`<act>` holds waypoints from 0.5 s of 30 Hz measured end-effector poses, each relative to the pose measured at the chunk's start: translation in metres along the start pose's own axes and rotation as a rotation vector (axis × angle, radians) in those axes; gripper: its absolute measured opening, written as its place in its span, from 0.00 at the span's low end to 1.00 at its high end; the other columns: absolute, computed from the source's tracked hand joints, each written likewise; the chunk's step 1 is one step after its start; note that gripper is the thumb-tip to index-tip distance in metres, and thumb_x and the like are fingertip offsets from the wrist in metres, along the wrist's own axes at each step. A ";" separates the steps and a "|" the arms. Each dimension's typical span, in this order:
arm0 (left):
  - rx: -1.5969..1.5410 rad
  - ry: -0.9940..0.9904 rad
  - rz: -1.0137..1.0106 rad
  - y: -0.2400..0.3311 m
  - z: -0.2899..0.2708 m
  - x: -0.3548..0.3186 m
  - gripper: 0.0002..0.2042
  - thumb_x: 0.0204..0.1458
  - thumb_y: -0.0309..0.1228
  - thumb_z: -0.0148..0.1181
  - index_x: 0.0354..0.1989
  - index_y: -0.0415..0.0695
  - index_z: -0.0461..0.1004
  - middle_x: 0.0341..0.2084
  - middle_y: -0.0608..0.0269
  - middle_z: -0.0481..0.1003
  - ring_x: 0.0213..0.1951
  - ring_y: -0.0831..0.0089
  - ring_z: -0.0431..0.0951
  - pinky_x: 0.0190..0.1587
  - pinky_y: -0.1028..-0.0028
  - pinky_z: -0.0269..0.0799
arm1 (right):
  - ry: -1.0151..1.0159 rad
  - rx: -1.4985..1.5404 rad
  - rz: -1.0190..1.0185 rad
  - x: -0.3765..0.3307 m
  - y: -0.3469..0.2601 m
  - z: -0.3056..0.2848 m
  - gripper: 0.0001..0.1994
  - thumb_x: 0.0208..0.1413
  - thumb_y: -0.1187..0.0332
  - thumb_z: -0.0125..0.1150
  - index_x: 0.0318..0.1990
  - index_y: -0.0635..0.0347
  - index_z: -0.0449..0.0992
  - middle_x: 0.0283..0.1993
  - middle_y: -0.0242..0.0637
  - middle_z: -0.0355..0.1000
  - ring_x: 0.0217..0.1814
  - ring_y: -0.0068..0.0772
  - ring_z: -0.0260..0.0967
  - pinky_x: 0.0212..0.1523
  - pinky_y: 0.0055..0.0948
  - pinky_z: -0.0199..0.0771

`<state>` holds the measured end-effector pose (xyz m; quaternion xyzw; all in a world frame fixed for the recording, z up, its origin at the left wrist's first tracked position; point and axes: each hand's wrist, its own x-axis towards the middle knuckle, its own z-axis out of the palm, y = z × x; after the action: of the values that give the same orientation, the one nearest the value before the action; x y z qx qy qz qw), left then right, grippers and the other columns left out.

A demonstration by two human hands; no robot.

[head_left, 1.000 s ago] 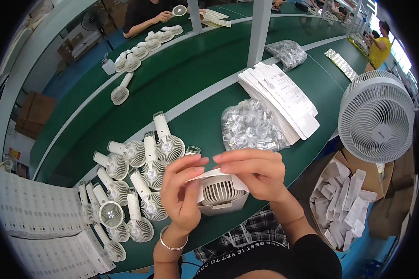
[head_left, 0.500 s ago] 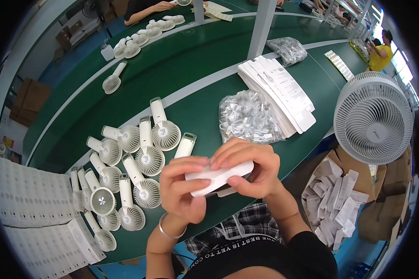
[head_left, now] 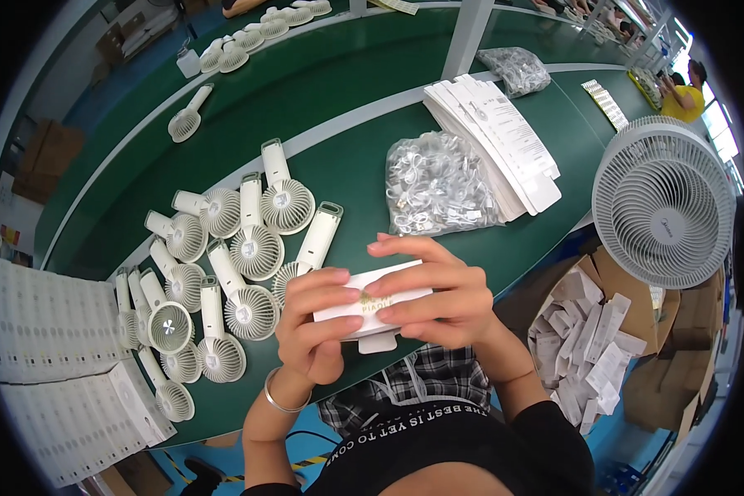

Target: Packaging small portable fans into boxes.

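Note:
Between my hands is a small white carton [head_left: 374, 304] with gold print, held over the near edge of the green table. A flap [head_left: 379, 343] sticks out at its lower side. My left hand [head_left: 310, 326], with a bangle on the wrist, closes on the carton's left end. The fingers of my right hand [head_left: 450, 302] lie across its right part. To the left of my hands, several white handheld fans [head_left: 260, 252] lie on the table; one fan's handle [head_left: 321, 236] points up just beyond my left hand.
Beyond my right hand are a clear bag of white cables [head_left: 438, 186] and a stack of flat printed cartons [head_left: 504, 136]. Stacked white boxes [head_left: 66, 405] stand at left. A large fan [head_left: 663, 207] and an open carton of small white boxes [head_left: 583, 347] are at right.
The carton has turned in my hands, so its gold-printed face and a lower flap now show. My right fingers have spread across it. The whole view has shifted slightly.

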<state>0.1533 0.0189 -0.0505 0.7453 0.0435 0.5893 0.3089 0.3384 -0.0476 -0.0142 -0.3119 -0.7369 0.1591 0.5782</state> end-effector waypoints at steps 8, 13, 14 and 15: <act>0.047 -0.003 0.004 -0.005 0.000 -0.008 0.14 0.62 0.42 0.42 0.42 0.46 0.69 0.45 0.47 0.69 0.48 0.49 0.71 0.47 0.59 0.69 | -0.054 0.003 0.064 0.005 -0.010 0.005 0.11 0.42 0.73 0.68 0.36 0.62 0.82 0.44 0.44 0.76 0.51 0.56 0.70 0.47 0.45 0.73; 0.090 -0.036 0.041 -0.007 -0.003 -0.008 0.14 0.63 0.43 0.41 0.44 0.47 0.67 0.45 0.48 0.70 0.47 0.51 0.71 0.45 0.60 0.69 | -0.087 -0.040 0.068 0.006 -0.011 0.007 0.10 0.47 0.68 0.67 0.36 0.62 0.82 0.44 0.43 0.77 0.51 0.55 0.70 0.48 0.45 0.73; 0.058 -0.040 0.051 -0.009 -0.004 -0.013 0.16 0.62 0.45 0.42 0.44 0.47 0.68 0.45 0.49 0.70 0.46 0.52 0.72 0.46 0.60 0.70 | -0.094 -0.041 0.067 0.005 -0.007 0.006 0.10 0.47 0.68 0.67 0.36 0.62 0.82 0.44 0.43 0.77 0.51 0.55 0.70 0.48 0.45 0.73; 0.026 -0.044 0.059 -0.012 -0.004 -0.017 0.17 0.62 0.47 0.43 0.44 0.47 0.69 0.44 0.49 0.70 0.45 0.52 0.72 0.46 0.61 0.70 | -0.116 -0.038 0.026 0.003 -0.003 0.005 0.10 0.48 0.65 0.66 0.36 0.62 0.82 0.44 0.43 0.77 0.51 0.55 0.70 0.49 0.45 0.73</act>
<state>0.1478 0.0228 -0.0702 0.7630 0.0224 0.5810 0.2824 0.3322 -0.0473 -0.0110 -0.3226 -0.7680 0.1701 0.5264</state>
